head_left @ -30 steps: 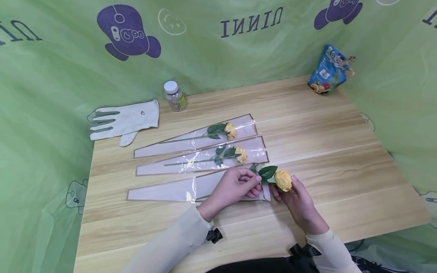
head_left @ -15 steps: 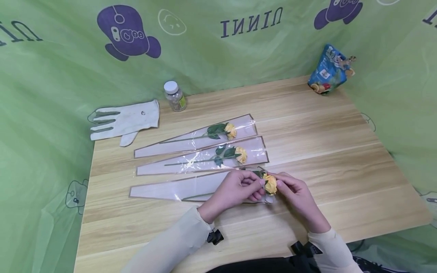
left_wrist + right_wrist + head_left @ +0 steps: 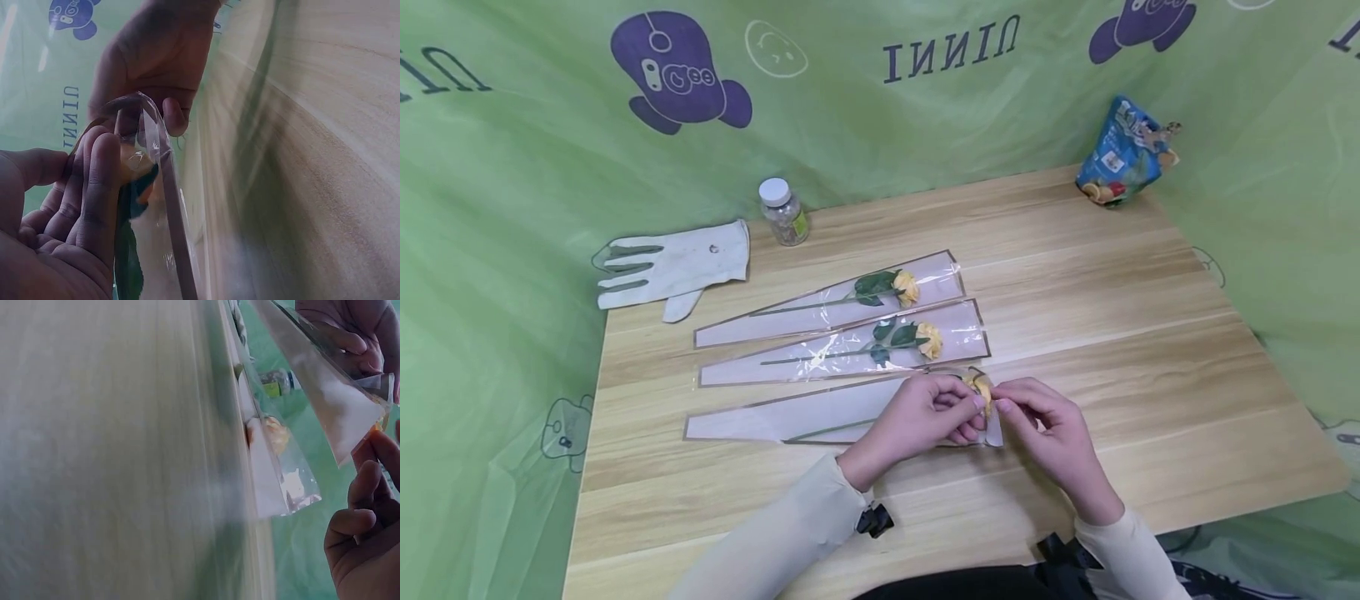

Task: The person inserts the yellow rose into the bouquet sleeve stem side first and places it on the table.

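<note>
My left hand [image 3: 925, 414] pinches the open wide end of the nearest clear plastic flower sleeve [image 3: 737, 421]. Inside it lies an artificial yellow rose [image 3: 979, 386], its green stem showing through the film and its head at the mouth, partly hidden by the hands. My right hand [image 3: 1051, 427] holds the rose head between thumb and fingertips, at the sleeve's mouth. In the left wrist view the sleeve's edge [image 3: 177, 244] bows up around green leaves [image 3: 128, 259]. The right wrist view has the sleeve [image 3: 334, 409] raised off the table at this end.
Two more sleeves, each with a yellow rose, lie behind: a middle one [image 3: 820, 364] and a far one [image 3: 790, 315]. At the back are a white glove [image 3: 692, 260], a lidded jar [image 3: 786, 218] and a blue snack bag [image 3: 1118, 158] on the wooden table [image 3: 1150, 333].
The rose has slid leftward into the sleeve, its leaves and most of its head now within. My right hand has followed it left; the left hand stays at the sleeve's mouth.
</note>
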Tool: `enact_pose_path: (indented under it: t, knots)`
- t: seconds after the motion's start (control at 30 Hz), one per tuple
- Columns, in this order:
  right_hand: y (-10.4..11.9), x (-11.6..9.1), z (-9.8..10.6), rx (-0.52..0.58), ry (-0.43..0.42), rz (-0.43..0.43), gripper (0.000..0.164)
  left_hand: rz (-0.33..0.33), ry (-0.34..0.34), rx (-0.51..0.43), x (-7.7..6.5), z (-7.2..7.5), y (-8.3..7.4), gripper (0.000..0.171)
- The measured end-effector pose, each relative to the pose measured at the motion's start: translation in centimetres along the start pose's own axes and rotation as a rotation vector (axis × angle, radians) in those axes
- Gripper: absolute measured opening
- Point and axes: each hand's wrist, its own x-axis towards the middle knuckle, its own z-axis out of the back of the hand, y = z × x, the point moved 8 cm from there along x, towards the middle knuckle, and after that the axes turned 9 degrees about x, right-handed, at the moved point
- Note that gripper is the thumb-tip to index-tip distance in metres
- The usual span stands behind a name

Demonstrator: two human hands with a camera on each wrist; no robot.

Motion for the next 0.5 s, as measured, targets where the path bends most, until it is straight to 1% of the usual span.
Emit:
enact_pose_path:
  t: [0.1,0.17,0.23,0.37,0.5]
  knots:
    - [0.3,0.0,-0.2,-0.023,0.037,0.025,0.028,0.002,0.002,-0.005,0.0,0.0,-0.1,0.016]
    - [0.3,-0.1,-0.1,-0.018,0.048,0.023,0.028,0.001,0.003,-0.008,0.1,-0.1,-0.1,0.016]
    - [0.3,-0.2,-0.2,-0.017,0.066,0.038,0.03,-0.002,0.003,-0.009,0.1,-0.1,-0.1,0.016]
    - [0.3,-0.3,-0.7,-0.05,0.132,0.061,0.027,0.002,0.014,-0.025,0.2,-0.4,-0.2,0.018]
    - [0.2,-0.5,-1.3,-0.097,0.198,0.061,0.028,0.004,0.025,-0.034,0.2,-0.7,-0.3,0.018]
